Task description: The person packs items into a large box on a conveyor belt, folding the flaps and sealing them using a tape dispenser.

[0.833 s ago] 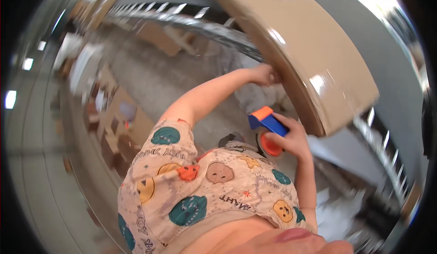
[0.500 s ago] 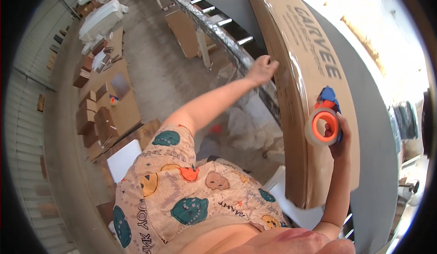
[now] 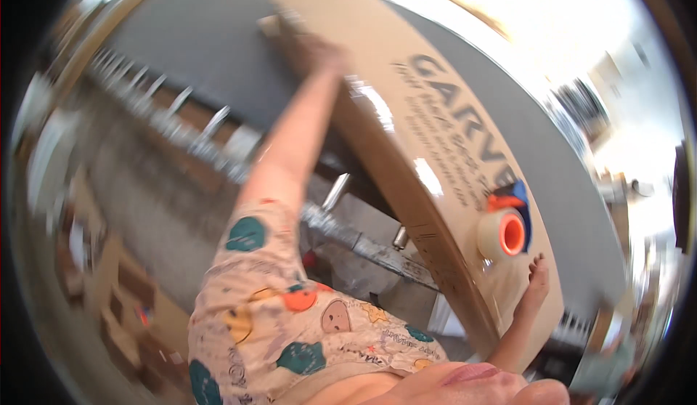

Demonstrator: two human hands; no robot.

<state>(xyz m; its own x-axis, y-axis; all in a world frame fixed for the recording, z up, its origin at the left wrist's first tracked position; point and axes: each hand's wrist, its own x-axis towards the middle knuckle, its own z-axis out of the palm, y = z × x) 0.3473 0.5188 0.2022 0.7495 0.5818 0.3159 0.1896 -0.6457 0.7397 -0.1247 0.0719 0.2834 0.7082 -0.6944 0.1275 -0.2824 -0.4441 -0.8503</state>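
A long brown cardboard box (image 3: 392,107) with dark lettering and shiny clear tape along its edge lies slantwise before me. My left hand (image 3: 324,55) is on the box's left long edge near its far end; motion blurs the fingers, so their grip cannot be made out. On the nearer part of the box's top rests a tape dispenser (image 3: 521,215), blue and orange, with a roll of clear tape on an orange core. Just below it is my right hand (image 3: 536,283), apart from the dispenser, holding nothing, with its fingers loosely apart over the box.
Under the box is a dark grey tabletop (image 3: 196,42). A metal roller conveyor (image 3: 218,123) runs along its left side. Cardboard pieces (image 3: 131,289) lie on the floor at lower left. Another person (image 3: 606,365) shows blurred at lower right.
My right hand has let go of the tape dispenser, which now rests on the box. My left hand has reached forward to the box's far part. The whole view has swung round.
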